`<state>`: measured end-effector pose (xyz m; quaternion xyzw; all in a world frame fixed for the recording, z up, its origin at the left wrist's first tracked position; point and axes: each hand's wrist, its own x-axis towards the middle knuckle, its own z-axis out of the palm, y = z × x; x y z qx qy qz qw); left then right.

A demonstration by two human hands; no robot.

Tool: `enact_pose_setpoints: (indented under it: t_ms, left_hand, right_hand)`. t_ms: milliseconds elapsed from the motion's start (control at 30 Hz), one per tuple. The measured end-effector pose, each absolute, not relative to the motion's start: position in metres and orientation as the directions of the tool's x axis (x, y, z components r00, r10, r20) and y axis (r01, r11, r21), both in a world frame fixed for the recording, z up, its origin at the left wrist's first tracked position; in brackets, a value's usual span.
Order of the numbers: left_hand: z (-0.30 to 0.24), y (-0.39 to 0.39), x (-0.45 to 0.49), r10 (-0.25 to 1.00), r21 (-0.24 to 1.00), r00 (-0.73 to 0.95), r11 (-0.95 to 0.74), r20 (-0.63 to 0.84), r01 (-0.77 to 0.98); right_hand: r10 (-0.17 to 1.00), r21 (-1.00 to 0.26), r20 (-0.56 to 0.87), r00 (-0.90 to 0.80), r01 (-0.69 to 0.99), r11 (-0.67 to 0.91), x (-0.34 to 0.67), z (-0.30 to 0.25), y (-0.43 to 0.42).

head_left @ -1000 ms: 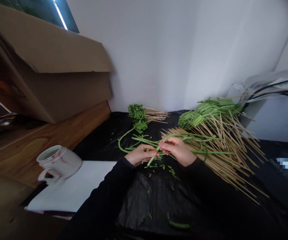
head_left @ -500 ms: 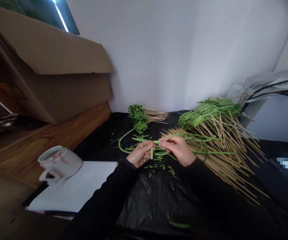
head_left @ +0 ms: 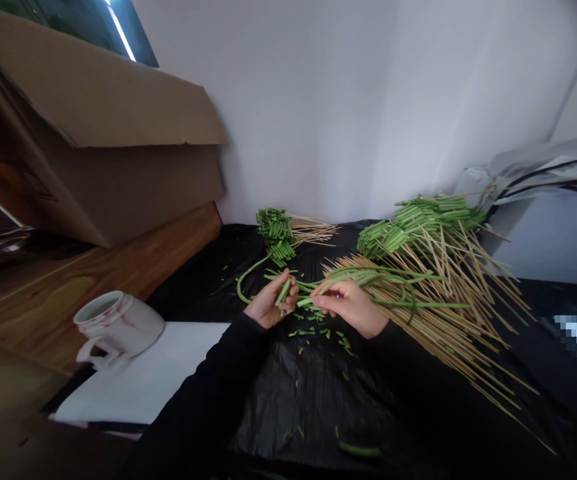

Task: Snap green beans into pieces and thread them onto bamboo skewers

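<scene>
Head view: left hand (head_left: 264, 308) had fingers closed around a short green piece (head_left: 283, 293); right hand (head_left: 351, 307) pinched a long stem (head_left: 305, 303), above black sheet (head_left: 288, 393), towards far edge. Apparent step: portioning; next move called for freeing left fingers.
</scene>
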<state>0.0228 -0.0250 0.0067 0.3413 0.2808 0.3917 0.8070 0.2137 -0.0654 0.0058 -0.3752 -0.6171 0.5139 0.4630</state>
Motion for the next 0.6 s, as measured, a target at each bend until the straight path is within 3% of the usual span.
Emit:
enact_pose_setpoints:
  t_ms: [167, 467, 600]
  left_hand:
    - [0.004, -0.035, 0.030, 0.833, 0.937, 0.536, 0.284, -0.135, -0.204]
    - [0.003, -0.037, 0.028, 0.734, 0.965, 0.663, 0.254, -0.148, -0.066]
    - [0.001, -0.037, 0.027, 0.671, 0.970, 0.725, 0.243, -0.154, -0.019]
  right_hand:
    - [0.939, -0.986, 0.165, -0.300, -0.039, 0.161, 0.215, 0.006, -0.065]
    - [0.936, -0.988, 0.146, -0.320, -0.095, 0.122, 0.218, 0.002, -0.062]
    - [0.964, -0.960, 0.101, -0.244, -0.278, 0.030, 0.222, 0.006, -0.060]
